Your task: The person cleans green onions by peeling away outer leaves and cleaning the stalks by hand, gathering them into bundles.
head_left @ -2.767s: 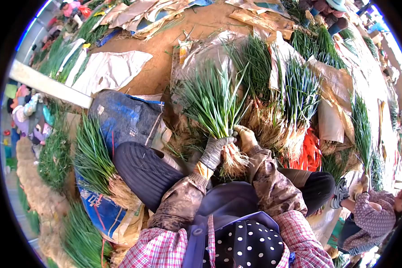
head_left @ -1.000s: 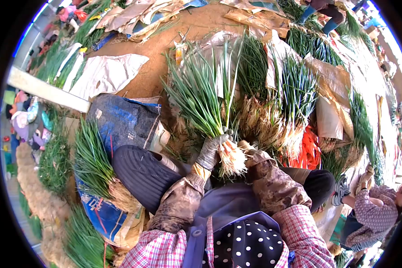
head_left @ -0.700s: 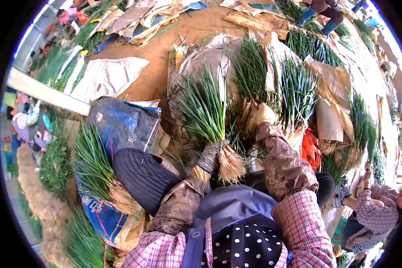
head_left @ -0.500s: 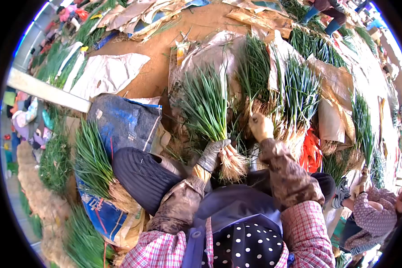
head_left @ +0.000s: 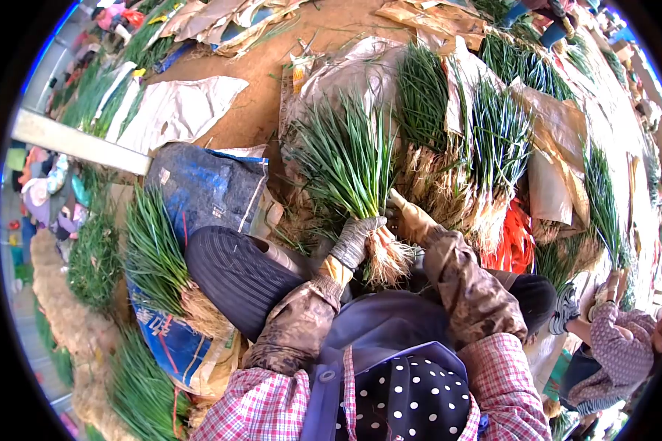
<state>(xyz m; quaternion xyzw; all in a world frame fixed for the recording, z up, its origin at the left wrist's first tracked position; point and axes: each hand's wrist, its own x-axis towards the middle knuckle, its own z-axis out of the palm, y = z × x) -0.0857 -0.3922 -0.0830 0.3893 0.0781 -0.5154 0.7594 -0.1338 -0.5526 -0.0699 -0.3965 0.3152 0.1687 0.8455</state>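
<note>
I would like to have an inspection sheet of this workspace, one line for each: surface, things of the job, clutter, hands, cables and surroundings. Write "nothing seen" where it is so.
Surface: brown ground, partly covered by pale sheets.
Job's things: a rooted green bunch in hand; more bunches lie to the right, another bunch to the left.
Clutter: red strips near the right-side roots; a blue-grey sack to the left.
Hands: left hand closed around the held bunch, just above its roots; right hand close beside it, grip unclear.
Cables: nothing seen.
Surroundings: a co-worker at right; a white beam at upper left.
</note>
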